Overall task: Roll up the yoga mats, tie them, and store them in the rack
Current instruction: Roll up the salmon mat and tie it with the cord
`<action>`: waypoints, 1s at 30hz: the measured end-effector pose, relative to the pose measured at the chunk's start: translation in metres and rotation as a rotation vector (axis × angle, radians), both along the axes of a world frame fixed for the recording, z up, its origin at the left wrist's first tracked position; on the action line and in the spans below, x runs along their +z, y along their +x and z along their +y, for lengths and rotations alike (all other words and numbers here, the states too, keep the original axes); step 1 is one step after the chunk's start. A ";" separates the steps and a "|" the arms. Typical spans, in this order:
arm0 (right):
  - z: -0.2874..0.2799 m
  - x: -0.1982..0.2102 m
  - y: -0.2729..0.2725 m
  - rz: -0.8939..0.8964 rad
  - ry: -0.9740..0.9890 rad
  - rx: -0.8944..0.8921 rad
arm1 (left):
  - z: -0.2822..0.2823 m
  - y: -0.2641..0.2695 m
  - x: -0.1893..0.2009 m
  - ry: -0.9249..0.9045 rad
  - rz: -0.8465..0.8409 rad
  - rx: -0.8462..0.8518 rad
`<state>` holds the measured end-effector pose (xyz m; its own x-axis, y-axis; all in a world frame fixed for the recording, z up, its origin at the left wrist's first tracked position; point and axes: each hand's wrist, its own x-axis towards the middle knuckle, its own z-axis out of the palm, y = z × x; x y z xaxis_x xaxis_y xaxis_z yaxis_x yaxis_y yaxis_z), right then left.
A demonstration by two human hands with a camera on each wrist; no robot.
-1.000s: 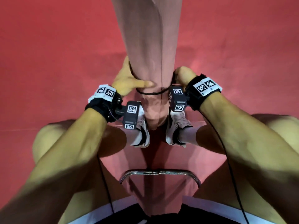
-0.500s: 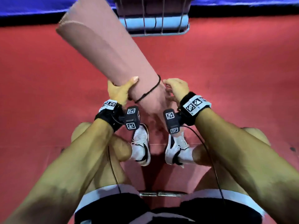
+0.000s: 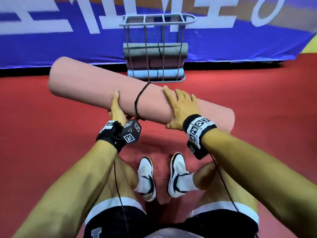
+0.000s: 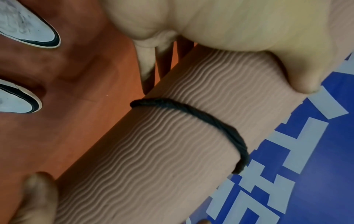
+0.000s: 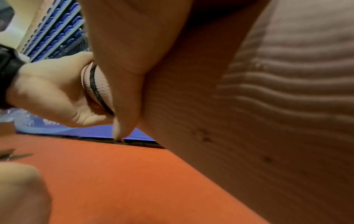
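A rolled pink yoga mat (image 3: pixel 96 88), bound by a black cord (image 3: pixel 139 100), hangs crosswise above the red floor (image 3: pixel 34 126). The left hand (image 3: pixel 116 107) cups it from below; the right hand (image 3: pixel 181 109) wraps over its top. The rack (image 3: pixel 155 48) waits at twelve o'clock, three mats stacked inside. Held off-centre, the roll could tip or snag the wires.

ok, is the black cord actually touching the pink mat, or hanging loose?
Touching. The left wrist view shows the black cord wrapped tight around the pink mat, lying on its ribbed surface with no gap. The head view agrees.
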<state>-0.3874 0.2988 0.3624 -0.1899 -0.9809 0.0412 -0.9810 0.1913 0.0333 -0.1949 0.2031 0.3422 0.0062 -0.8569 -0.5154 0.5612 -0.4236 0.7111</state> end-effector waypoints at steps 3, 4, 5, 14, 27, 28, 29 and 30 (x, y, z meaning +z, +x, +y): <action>0.002 0.010 -0.002 0.022 -0.087 -0.004 | 0.009 -0.001 0.017 -0.016 -0.039 -0.021; 0.004 0.012 -0.001 0.029 -0.096 0.001 | 0.011 0.000 0.022 -0.030 -0.150 0.028; 0.005 0.015 -0.001 0.039 -0.107 0.006 | 0.010 0.001 0.027 -0.062 -0.325 0.094; 0.022 0.032 -0.006 0.146 -0.141 0.011 | 0.032 -0.006 0.039 -0.807 -1.405 -0.056; 0.043 0.051 -0.006 0.186 -0.142 0.021 | 0.073 -0.054 0.064 -1.024 -1.373 -0.382; 0.045 0.054 -0.006 0.182 -0.143 0.025 | 0.075 -0.054 0.067 -1.031 -1.332 -0.364; 0.046 0.057 -0.007 0.176 -0.141 0.028 | 0.075 -0.050 0.069 -1.061 -1.288 -0.349; 0.048 0.060 -0.008 0.172 -0.138 0.031 | 0.073 -0.044 0.071 -1.114 -1.254 -0.344</action>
